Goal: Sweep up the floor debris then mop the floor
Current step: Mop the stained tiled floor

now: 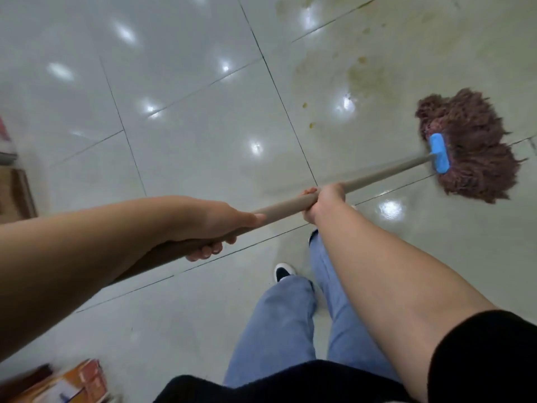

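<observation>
Nearest the camera, blurred orange cardboard boxes [72, 385] sit at the lower left, beside the person's light blue trousers [279, 330] and a black-and-white shoe [283, 271]. Above these, the left hand [209, 225] is wrapped round the near part of the long beige mop handle [377, 177] – fingers curled under, thumb along the top. The right hand [322, 200] clasps the same handle further along. Beyond, the handle meets a bright blue plastic clamp [439, 152] holding the maroon string mop head [470, 146], which lies spread on the glossy pale tiled floor [189, 126] – just beside yellowish-brown smears and spots [363, 74] further out.
</observation>
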The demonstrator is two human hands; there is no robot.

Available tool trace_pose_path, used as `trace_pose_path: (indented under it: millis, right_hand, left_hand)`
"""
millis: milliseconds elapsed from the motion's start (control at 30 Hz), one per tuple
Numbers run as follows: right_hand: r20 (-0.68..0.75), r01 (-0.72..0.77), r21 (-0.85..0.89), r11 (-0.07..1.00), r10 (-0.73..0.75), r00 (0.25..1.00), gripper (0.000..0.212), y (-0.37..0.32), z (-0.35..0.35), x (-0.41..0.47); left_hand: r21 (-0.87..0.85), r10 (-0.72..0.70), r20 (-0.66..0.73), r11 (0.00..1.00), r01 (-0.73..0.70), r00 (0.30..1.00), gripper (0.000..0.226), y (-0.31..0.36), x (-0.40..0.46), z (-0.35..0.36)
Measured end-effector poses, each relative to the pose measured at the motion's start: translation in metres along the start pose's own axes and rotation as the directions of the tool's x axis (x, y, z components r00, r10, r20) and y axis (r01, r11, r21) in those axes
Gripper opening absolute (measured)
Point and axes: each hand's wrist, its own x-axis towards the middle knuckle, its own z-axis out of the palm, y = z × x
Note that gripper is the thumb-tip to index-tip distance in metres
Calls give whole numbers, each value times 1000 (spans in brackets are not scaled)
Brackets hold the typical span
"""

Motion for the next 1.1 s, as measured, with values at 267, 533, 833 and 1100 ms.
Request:
trace_pose_path:
  millis: [267,533,833,1100]
  right_hand:
    - [-20,30,-18,999,-30,999,34,-95,-28,23]
    - [-59,122,49,991,-119,991,39,-382,-72,75]
    - [-192,248,6,969,-243,951,38,-697,-145,87]
    - [-202,240,-33,970,-241,949,32,-723,-140,85]
  left_hand:
    - [23,27,50,999,-28,998,61,95,9,24]
    - [18,53,159,998,-57,986,62,383,34,35]
    - [-115,212,220,975,-191,952,58,698,30,86]
    - [-194,276,219,952,-236,936,52,717,17,75]
